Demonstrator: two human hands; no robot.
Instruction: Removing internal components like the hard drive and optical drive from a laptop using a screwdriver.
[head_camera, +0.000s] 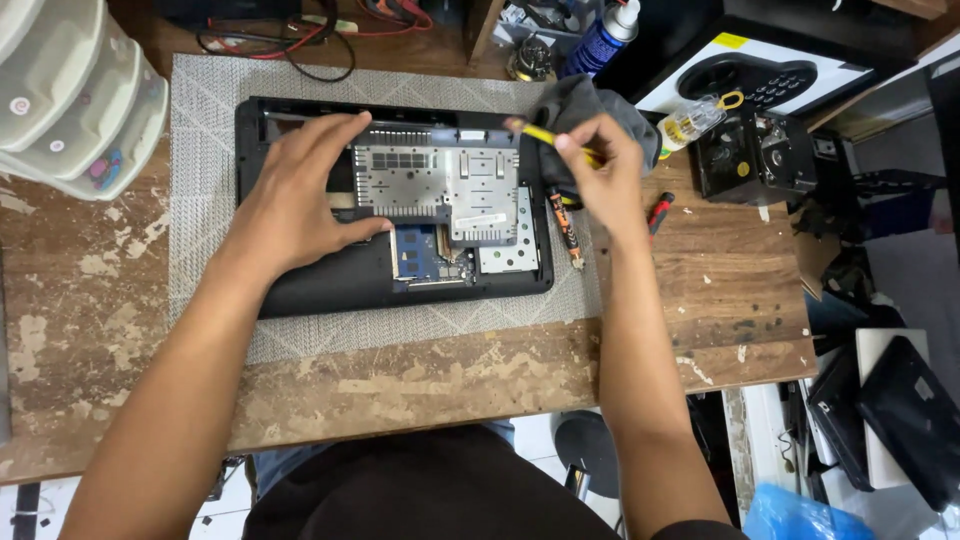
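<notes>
Opened laptop (330, 285) upside down on grey mat (200, 100), mat on wooden worktop (130, 400). Bottom cover off: metal plate, blue memory card (415, 250) showing.

Left hand (295, 205) flat on laptop, fingers spread wide, palm pressing the left half, holding nothing. Right hand (600, 175) closed round a yellow-handled tool (545, 133), prob. a small screwdriver; tip points at laptop's upper right corner, near the edge.

Doing it well, as judged: keep left palm firm so the case doesn't slide on the mat; keep tool square to the screw, light pressure, no slipping onto the board. Tip contact w/ laptop: cannot tell, too small.

Laptop sits under left hand, just left of right hand. Orange-black tool (565, 235) lies on mat beside laptop's right edge, below right hand. Grey cloth (590, 105) behind right hand, spray can (600, 40) further back. Plastic drawers (70, 100) far left.
</notes>
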